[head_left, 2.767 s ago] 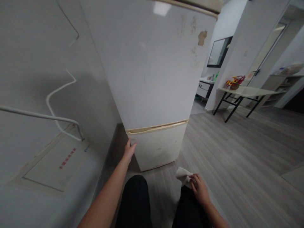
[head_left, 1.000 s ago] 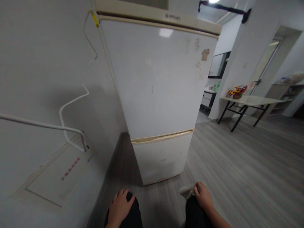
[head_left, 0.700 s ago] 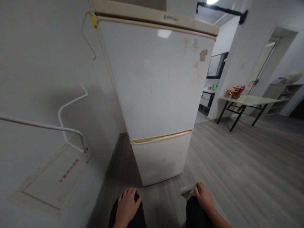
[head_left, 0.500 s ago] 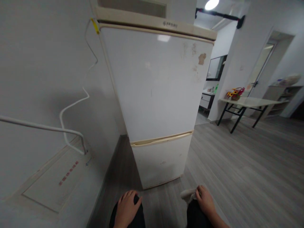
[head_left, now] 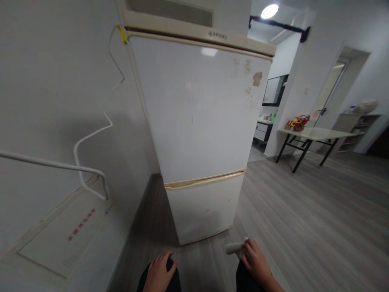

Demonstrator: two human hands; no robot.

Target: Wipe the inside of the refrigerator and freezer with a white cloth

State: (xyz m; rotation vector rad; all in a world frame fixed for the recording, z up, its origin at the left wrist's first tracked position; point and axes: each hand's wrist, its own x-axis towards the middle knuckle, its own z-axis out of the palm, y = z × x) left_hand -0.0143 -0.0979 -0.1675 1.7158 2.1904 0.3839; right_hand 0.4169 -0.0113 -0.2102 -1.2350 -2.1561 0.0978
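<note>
My left hand [head_left: 159, 272] lies on my left knee, palm down, with its fingers stretched and apart. At my right knee, my right hand [head_left: 255, 259] is closed around a pale cloth [head_left: 233, 248], whose bunched end sticks out to the left. A white two-door refrigerator [head_left: 200, 113] stands right in front of me, both doors closed. Its cream handle strip [head_left: 206, 179] runs between the doors. Brown stains and a peeled patch [head_left: 257, 79] mark the upper door's right side. Neither hand touches the refrigerator.
Along the left wall, a white cable [head_left: 91, 136] and a pipe [head_left: 51, 163] run near a panel [head_left: 57, 239] with red lettering. To the right stands a folding table [head_left: 322, 133] bearing a flower basket [head_left: 298, 123]. A washroom cabinet [head_left: 261, 130] shows through the doorway. Grey wood-look floor [head_left: 319, 211] spreads around.
My right hand has shifted slightly left with the cloth, which now points out more narrowly. The left hand stays on the knee. The whole view has moved a little.
</note>
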